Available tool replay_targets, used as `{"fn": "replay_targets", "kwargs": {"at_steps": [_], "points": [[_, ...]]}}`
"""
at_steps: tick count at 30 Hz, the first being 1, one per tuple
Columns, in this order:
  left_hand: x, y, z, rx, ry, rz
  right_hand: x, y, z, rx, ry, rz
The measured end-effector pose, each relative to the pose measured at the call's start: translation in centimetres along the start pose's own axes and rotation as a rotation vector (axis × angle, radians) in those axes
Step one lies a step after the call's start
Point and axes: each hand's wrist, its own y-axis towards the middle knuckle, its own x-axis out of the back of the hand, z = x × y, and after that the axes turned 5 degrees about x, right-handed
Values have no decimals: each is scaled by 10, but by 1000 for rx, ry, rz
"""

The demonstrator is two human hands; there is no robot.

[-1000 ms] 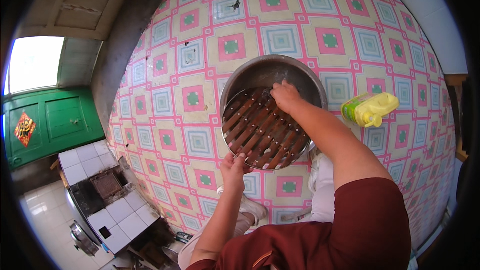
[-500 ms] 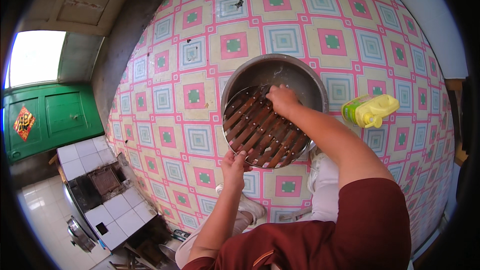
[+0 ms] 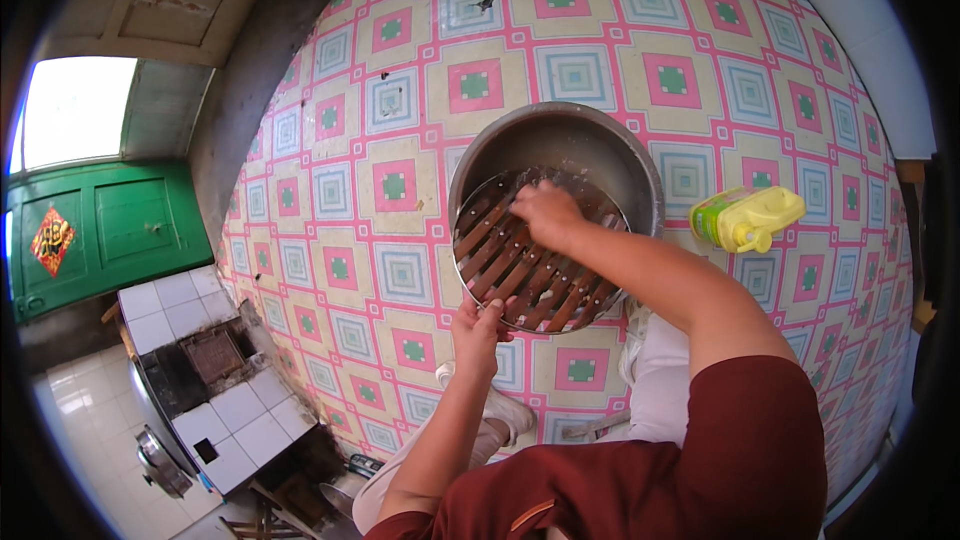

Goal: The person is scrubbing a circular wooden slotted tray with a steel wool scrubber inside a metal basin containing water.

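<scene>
Pinching a slatted rack by its rim with the left hand, over a metal basin at frame centre; now sliding the curled right hand, with contents hidden, farther left, seemingly onto a fresh stretch.

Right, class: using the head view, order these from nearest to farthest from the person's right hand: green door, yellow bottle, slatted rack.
1. Slatted rack: directly under the right hand.
2. Yellow bottle: off to the hand's right.
3. Green door: far over on the left.
</scene>
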Motion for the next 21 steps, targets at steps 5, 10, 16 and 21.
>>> {"fn": "replay_targets", "kwargs": {"at_steps": [5, 10, 16, 21], "points": [[0, 1, 2, -31, -5, -9, 9, -4, 11, 285, -69, -66], [2, 1, 5, -26, -10, 9, 12, 26, -36, -155, -176, 117], [2, 2, 5, -32, -4, 4, -1, 27, 48, 237, -85, 83], [3, 4, 7, 24, -62, -21, 6, 34, -8, -48, -264, 169]]}}
